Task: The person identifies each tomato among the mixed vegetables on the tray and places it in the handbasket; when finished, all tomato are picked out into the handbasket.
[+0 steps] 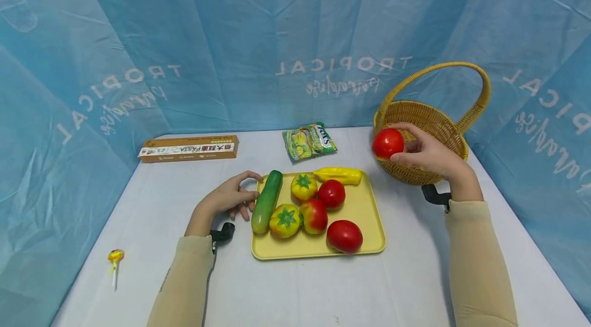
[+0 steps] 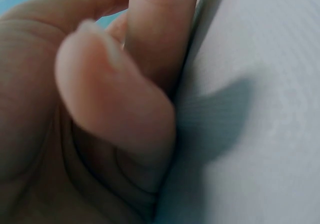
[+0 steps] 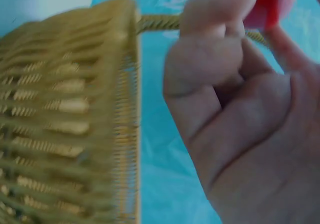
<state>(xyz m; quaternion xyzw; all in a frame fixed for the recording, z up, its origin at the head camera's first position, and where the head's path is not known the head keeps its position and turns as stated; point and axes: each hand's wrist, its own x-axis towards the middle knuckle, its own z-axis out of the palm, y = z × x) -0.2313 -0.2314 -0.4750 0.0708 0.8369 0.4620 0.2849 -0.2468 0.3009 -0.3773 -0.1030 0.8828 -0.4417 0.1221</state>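
In the head view my right hand (image 1: pixel 427 152) holds a red tomato (image 1: pixel 388 143) between thumb and fingers, at the near left rim of the wicker basket (image 1: pixel 411 178). The right wrist view shows the tomato (image 3: pixel 270 7) at the top, partly hidden by curled fingers, with the basket's woven side (image 3: pixel 65 129) to the left. My left hand (image 1: pixel 231 196) rests on the table with loosely bent fingers, fingertips right at the left rim of the yellow tray (image 1: pixel 295 251). Nearest to it on the tray lies a green cucumber (image 1: pixel 268 203). Nothing shows within the left hand (image 2: pixel 115 99) in its wrist view.
On the tray are yellow-green tomatoes (image 1: pixel 286 220), red ones (image 1: pixel 344 236) and a yellow pepper-like piece (image 1: pixel 339 175). Behind it lie a green snack packet (image 1: pixel 309 142) and a pasta box (image 1: pixel 188 149). A lollipop (image 1: pixel 115 260) is at the left. The basket's tall handle (image 1: pixel 443 66) arches upward.
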